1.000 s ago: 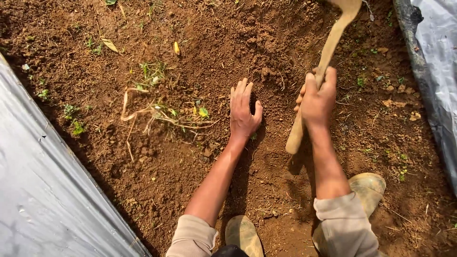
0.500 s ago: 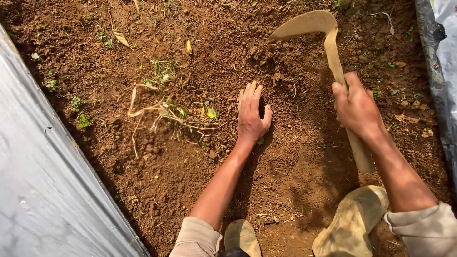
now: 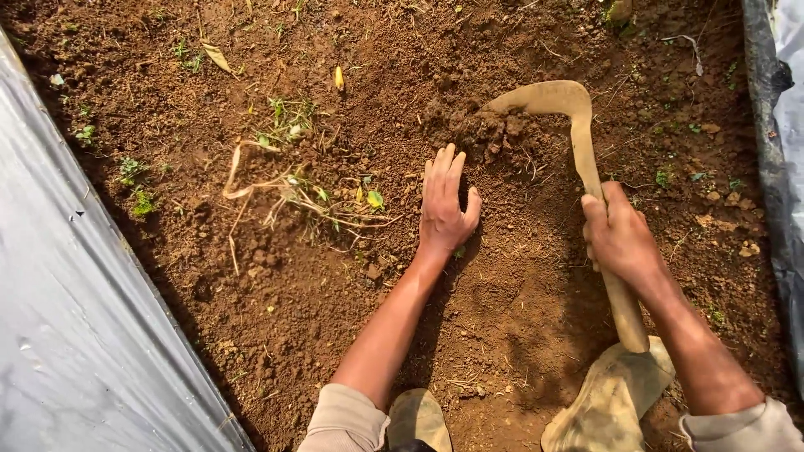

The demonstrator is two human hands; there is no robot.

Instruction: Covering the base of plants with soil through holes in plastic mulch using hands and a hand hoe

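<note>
brown soil under left hand: left hand [image 3: 445, 205] lies flat on the soil [image 3: 519, 276], palm down, fingers spread a little, thumb out to the side.
right hand: right hand [image 3: 621, 237] is wrapped tight round the wooden handle of a hoe [image 3: 586, 167], thumb on top.
hoe: curved blade points left, its tip dug into a loose clod of soil just beyond the left fingertips; handle butt ends just above a muddy shoe [image 3: 610, 400].
beside the left hand: dry pale stems and small green weeds [image 3: 293, 188] lie to its left, close but apart.
edges: grey plastic sheet [image 3: 59, 326] along the left; dark sheet edge [image 3: 775, 167] on the right.
near the body: second shoe [image 3: 419, 417] between the forearms.
</note>
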